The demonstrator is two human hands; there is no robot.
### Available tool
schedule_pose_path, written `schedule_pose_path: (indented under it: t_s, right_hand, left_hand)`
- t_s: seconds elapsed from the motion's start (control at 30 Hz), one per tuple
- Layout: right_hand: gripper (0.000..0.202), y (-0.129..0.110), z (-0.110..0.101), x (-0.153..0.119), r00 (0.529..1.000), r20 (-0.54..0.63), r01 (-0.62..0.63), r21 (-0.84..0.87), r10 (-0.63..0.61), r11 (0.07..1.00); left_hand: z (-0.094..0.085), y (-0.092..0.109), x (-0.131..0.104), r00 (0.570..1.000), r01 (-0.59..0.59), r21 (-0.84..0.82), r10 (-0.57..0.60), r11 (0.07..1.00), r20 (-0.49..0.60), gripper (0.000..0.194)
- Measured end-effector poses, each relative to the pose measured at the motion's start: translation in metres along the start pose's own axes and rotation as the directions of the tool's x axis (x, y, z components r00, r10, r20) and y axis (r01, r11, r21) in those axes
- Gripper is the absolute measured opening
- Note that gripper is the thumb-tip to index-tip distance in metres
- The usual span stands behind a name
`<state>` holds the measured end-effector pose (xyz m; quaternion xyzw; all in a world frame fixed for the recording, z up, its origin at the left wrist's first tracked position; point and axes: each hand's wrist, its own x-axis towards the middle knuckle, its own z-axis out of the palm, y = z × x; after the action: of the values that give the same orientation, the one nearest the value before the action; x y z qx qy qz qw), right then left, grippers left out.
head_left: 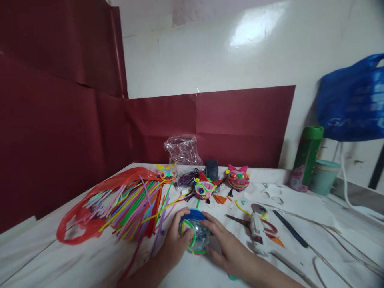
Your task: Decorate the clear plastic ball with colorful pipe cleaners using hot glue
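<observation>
A clear rounded plastic piece [201, 236] with blue, green and yellow strips on it is held low over the white table, in the middle of the head view. My left hand [175, 242] grips its left side, the thumb on the strips and the fingers at its upper edge. At its right side is my right hand [223, 244], slightly blurred, with fingers curved along the top and side. Just beyond stands a multicoloured decorated head [204, 189]. Scissors [240, 220] and a white bottle or tube [257, 228] lie right of my right hand.
Coloured pipe cleaners [135, 208] spread over a red plastic bag [81, 234] at left. Behind are a yellow-eared head [167, 173], a pink-eared head [238, 177] and a phone [212, 171]. A dark-blue tool [289, 228], green can [309, 156] and pale green cup [325, 178] are at right.
</observation>
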<state>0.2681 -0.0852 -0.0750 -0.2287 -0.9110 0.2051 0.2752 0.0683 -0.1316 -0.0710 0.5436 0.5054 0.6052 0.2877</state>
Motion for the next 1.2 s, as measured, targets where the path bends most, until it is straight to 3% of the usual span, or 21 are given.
schedule_pose_path:
  t_s: [0.4,1.2]
  right_hand:
    - [0.071,-0.003,-0.002,0.001,1.0,0.015,0.015,-0.043,-0.015,0.999]
    - [0.071,-0.007,-0.003,-0.001,1.0,0.021,0.002,-0.111,0.0,0.994]
  left_hand:
    - [-0.005,-0.017,0.008,0.995,-0.06,0.051,0.056,0.997,0.082,0.042]
    - [-0.005,-0.015,0.009,0.994,-0.035,0.062,0.028,0.997,0.102,0.044]
